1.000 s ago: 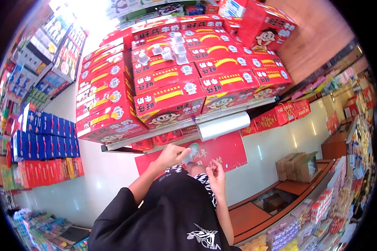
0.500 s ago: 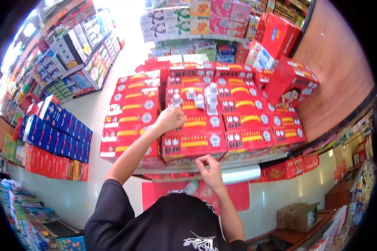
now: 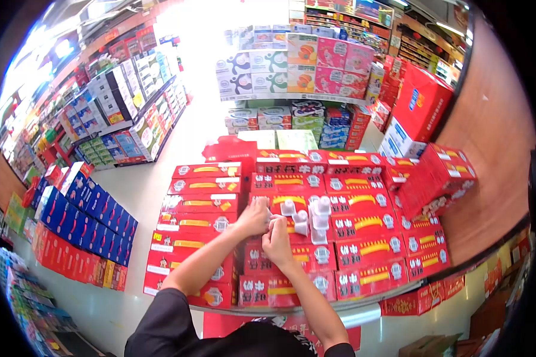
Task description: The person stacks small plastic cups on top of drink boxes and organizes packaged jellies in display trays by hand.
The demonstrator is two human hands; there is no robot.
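Note:
Red milk cartons with yellow bands are laid out in a broad display in front of me. My left hand is closed above them. Right beside it, almost touching, my right hand has its fingers curled in. A little pale something shows between the hands, too small and covered to name. Just to their right, on the cartons, stand a small white cup-like piece, a tilted white cup-like piece and a taller white stack.
A large red box leans at the display's right end. Boxed goods fill the shelf behind. Blue cartons are piled on the left floor, beyond an aisle. A wooden panel borders the right side.
My right hand has risen from the display's front edge to meet my left hand beside the white pieces. The camera view has tilted up, so the display sits lower.

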